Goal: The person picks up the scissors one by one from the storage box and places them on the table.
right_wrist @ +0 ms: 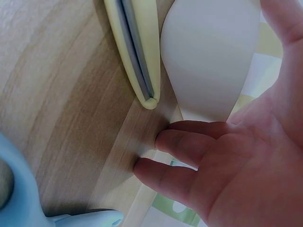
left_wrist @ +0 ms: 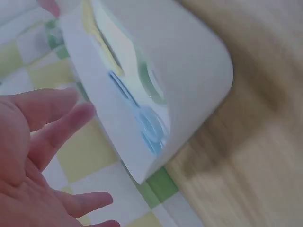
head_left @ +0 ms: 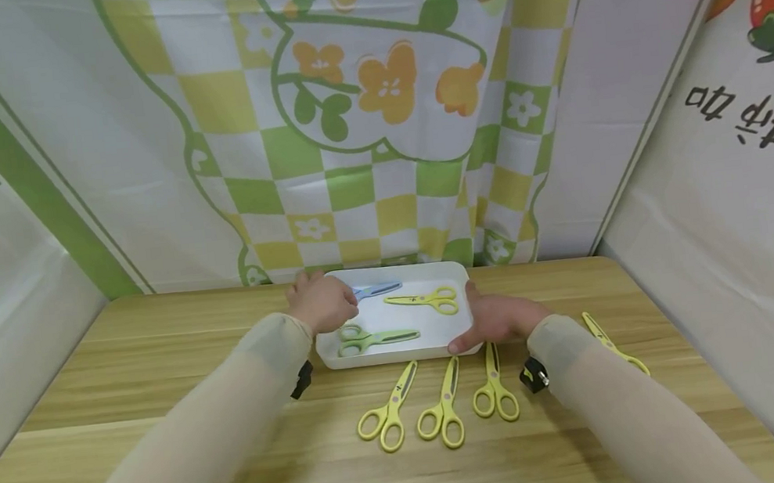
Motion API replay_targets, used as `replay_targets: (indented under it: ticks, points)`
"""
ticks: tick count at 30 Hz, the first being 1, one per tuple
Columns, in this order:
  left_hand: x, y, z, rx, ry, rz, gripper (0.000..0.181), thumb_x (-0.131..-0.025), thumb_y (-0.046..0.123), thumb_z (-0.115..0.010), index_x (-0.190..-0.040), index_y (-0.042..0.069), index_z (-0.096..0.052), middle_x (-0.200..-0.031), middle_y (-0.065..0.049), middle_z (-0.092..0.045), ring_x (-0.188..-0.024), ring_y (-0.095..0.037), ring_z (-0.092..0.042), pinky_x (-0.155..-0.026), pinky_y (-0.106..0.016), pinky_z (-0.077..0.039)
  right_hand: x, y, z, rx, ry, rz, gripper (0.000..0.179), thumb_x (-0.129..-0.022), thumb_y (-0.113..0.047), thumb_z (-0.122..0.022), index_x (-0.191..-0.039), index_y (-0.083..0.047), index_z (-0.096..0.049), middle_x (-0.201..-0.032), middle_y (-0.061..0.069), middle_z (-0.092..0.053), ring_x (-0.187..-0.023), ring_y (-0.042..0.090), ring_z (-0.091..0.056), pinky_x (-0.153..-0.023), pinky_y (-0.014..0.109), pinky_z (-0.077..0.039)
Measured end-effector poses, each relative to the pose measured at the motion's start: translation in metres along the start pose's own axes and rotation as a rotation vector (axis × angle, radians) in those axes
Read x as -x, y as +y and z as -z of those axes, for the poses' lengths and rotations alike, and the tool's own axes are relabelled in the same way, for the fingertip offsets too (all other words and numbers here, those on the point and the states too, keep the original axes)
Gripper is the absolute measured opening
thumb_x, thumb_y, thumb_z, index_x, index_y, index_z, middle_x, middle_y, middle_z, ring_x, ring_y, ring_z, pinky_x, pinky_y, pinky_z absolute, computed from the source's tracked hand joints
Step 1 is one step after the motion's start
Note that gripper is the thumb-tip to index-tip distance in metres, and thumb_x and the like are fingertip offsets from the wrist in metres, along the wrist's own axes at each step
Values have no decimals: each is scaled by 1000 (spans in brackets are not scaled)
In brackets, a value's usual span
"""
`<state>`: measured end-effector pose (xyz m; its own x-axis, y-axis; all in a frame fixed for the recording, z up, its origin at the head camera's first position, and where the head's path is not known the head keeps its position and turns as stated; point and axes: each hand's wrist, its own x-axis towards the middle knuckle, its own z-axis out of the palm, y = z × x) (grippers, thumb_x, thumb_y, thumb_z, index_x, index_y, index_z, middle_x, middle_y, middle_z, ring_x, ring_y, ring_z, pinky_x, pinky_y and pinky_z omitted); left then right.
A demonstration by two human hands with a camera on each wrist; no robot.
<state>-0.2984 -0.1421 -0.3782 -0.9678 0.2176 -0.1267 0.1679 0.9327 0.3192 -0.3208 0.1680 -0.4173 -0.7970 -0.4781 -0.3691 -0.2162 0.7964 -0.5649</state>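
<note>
A white tray (head_left: pixel 434 353) stands at the back of the table. My left hand (head_left: pixel 323 303) is at its left end, fingers spread and apart from the scissors in the left wrist view. My right hand (head_left: pixel 501 317) rests along the right end, thumb at the near corner; the right wrist view has its fingers (right_wrist: pixel 163 176) extended beside the end wall. Inside lie blue scissors (head_left: pixel 379 289), partly hidden by my left hand, yellow scissors (head_left: pixel 423 299) and green scissors (head_left: pixel 379 338).
Several yellow scissors lie outside the tray: three in front of it (head_left: pixel 388 410), one at the right beyond my forearm (head_left: pixel 610 342). A light blue handle-like piece (right_wrist: pixel 21 189) shows low in the right wrist view. A checked curtain (head_left: pixel 356 213) hangs behind the table.
</note>
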Motion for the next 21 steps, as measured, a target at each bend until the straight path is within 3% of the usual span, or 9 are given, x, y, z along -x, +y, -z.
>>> replay_targets:
  ticks: [5,9,14,18,21]
  points:
    - [-13,5,1,-105,-61,80,25,-95,27,-60,-114,22,-76,-144,-20,-48,-140,-56,-11,-103,-69,-19,0,0,-1,-13,-4,14,137,-78,-44,-85,-150,11,16,-159,30,10,-145,40,-16,-116,49,-17]
    - [-22,9,-1,-123,-118,143,24,-95,30,-62,-111,19,-75,-148,-24,-41,-139,-55,-12,-104,-68,-20,2,-1,-1,-34,-6,31,136,-77,-42,-86,-150,11,17,-159,30,11,-145,40,-15,-116,49,-17]
    - [-35,8,-3,-139,-176,201,34,-95,34,-64,-122,14,-70,-154,-24,-34,-143,-52,-10,-108,-69,-16,3,-3,0,-48,-1,42,136,-77,-41,-87,-150,11,16,-159,31,9,-144,40,-19,-115,50,-18]
    - [-35,3,-2,-154,-192,193,32,-94,35,-65,-117,14,-72,-148,-17,-46,-142,-43,-27,-113,-61,-11,3,-2,0,-46,-3,33,138,-77,-43,-87,-150,11,17,-159,31,8,-144,40,-21,-115,50,-19]
    - [-34,2,-1,-179,-211,190,32,-94,35,-64,-115,12,-72,-141,-15,-54,-134,-40,-40,-112,-59,-16,2,-1,0,-41,-5,24,139,-76,-45,-86,-150,10,18,-159,30,7,-144,40,-21,-115,50,-19]
